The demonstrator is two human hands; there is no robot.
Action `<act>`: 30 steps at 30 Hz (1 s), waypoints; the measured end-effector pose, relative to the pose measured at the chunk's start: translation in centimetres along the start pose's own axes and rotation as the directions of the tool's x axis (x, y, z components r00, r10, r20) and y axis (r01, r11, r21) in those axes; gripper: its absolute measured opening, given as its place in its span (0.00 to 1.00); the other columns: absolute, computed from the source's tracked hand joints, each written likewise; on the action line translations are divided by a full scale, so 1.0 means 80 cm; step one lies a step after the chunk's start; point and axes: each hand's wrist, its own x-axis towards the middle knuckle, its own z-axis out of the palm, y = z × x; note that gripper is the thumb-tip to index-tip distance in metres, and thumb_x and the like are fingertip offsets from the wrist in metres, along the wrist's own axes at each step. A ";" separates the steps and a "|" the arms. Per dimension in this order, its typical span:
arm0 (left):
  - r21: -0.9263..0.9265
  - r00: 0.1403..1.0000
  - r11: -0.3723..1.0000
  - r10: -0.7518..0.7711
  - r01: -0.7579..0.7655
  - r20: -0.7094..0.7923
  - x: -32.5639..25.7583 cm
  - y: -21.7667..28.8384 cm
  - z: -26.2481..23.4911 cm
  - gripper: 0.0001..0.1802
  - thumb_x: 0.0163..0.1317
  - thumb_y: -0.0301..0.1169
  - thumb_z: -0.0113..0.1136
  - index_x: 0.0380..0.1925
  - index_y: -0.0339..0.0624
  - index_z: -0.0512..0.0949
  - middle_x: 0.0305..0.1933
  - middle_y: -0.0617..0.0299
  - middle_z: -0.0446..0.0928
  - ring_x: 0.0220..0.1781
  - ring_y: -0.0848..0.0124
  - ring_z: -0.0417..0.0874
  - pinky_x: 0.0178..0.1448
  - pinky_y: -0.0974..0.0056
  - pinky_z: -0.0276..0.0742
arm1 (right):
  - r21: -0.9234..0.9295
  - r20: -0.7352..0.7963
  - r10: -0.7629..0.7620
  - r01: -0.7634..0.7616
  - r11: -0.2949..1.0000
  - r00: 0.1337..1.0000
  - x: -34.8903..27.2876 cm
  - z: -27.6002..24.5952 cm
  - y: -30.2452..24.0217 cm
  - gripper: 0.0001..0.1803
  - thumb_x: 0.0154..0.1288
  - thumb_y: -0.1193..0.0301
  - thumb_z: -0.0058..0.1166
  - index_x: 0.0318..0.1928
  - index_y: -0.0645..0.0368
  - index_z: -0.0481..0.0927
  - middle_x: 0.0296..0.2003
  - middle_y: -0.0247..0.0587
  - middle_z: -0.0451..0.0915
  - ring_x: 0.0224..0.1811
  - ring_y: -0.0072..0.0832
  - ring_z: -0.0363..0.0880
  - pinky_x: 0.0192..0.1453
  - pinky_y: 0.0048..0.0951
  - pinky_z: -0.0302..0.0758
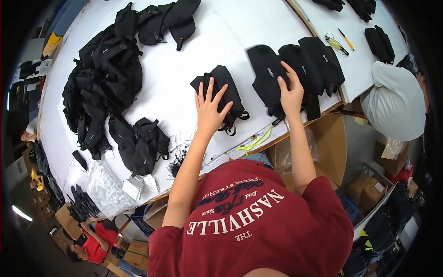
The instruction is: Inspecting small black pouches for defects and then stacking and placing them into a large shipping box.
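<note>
My left hand [211, 108] lies with its fingers spread on a folded black bag [227, 90] with small strap loops at its near end. To the right, my right hand [291, 92] touches the right edge of a flat black bag [267, 74] with a small light mark. Its thumb and fingers are stretched and apart. Two more black bags, a middle one [302, 69] and a right one [324, 62], overlap in a row beside that hand. What lies under either hand is hidden.
A big heap of black bags [108, 69] covers the table's left side. Nearer are loose black cords [177, 161], paper tags [134, 185] and a clear plastic bag [108, 187]. A yellow-green cord [258, 142] lies at the front edge. A person in white [392, 101] sits at the right.
</note>
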 end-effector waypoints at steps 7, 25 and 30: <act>-0.125 0.996 0.988 -0.092 0.090 -0.012 0.011 0.018 0.007 0.31 0.61 0.52 0.55 0.65 0.68 0.64 0.75 0.57 0.49 0.73 0.37 0.43 0.66 0.27 0.41 | -0.160 0.397 0.071 -0.007 0.987 0.915 -0.054 0.113 0.035 0.20 0.57 0.76 0.53 0.52 0.58 0.78 0.44 0.54 0.76 0.43 0.47 0.75 0.51 0.37 0.73; 0.219 0.992 0.968 -0.127 0.124 -0.001 0.010 0.026 0.022 0.36 0.56 0.55 0.60 0.65 0.66 0.64 0.76 0.58 0.46 0.74 0.40 0.40 0.66 0.25 0.38 | -0.108 0.122 -0.023 0.037 0.993 0.992 -0.026 0.007 -0.003 0.16 0.57 0.74 0.55 0.47 0.66 0.77 0.37 0.49 0.77 0.37 0.44 0.77 0.42 0.34 0.73; 0.015 0.995 0.999 0.041 -0.039 -0.093 0.029 0.047 0.022 0.31 0.63 0.44 0.54 0.67 0.55 0.62 0.74 0.59 0.51 0.76 0.57 0.48 0.73 0.44 0.40 | -0.273 0.552 0.188 -0.037 0.961 0.813 -0.017 0.066 0.022 0.29 0.56 0.61 0.57 0.57 0.62 0.73 0.45 0.55 0.75 0.46 0.48 0.76 0.51 0.38 0.73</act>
